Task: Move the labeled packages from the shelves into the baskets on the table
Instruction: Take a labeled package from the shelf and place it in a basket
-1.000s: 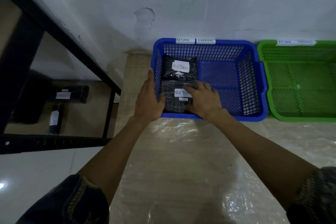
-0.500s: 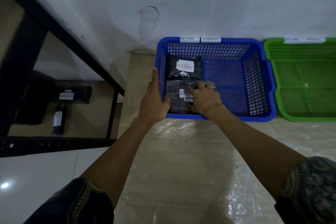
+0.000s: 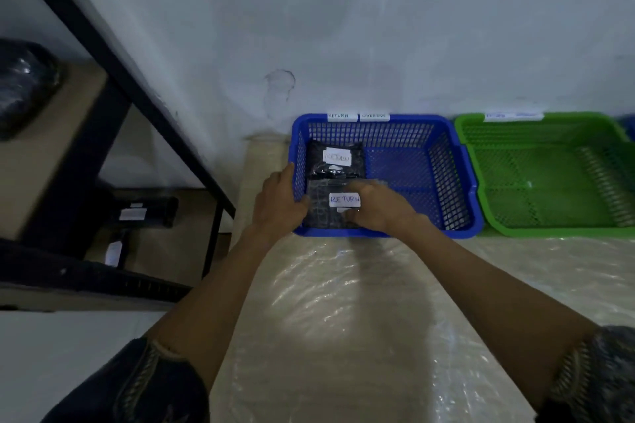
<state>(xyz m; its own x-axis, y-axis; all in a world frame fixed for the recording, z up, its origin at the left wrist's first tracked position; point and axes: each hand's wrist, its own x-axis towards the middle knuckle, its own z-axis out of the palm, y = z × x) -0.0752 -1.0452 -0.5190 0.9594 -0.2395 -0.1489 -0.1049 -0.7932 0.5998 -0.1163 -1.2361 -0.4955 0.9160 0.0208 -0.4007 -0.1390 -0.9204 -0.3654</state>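
The near package (image 3: 319,216), a dark bag bearing a white RETURN label (image 3: 344,199), lay flat in the front left corner of the blue basket (image 3: 405,118). Its label faced up, and it touched the far package (image 3: 338,148) behind it, which carried the same word. Both bags occupied the left column, directly below the RETURN tag (image 3: 338,116) on the rear rim and not below the OVERDUE tag (image 3: 374,116) beside it, so the position was judged to follow the sorting marks. The left hand (image 3: 276,203) lay against the outside of the basket's left wall, fingers straight and together, with the thumb reaching over the rim toward the bag's left edge. Its judged purpose was to brace the light basket against sliding on the plastic sheet (image 3: 343,302) that covered the tabletop (image 3: 256,154), and to square the bag against the wall. The right hand (image 3: 381,209) rested on the right portion of the near package, fingers bent over its top and thumb just below the label. Blur prevented telling whether this hand pinched the bag or only pressed it down. Either way the label stayed uncovered, which allowed the word to be checked. The green basket (image 3: 549,233) stood just beside the blue one. Further labelled packages (image 3: 144,213) lay on the shelves (image 3: 103,285) to the left, so the task was judged far from finished.
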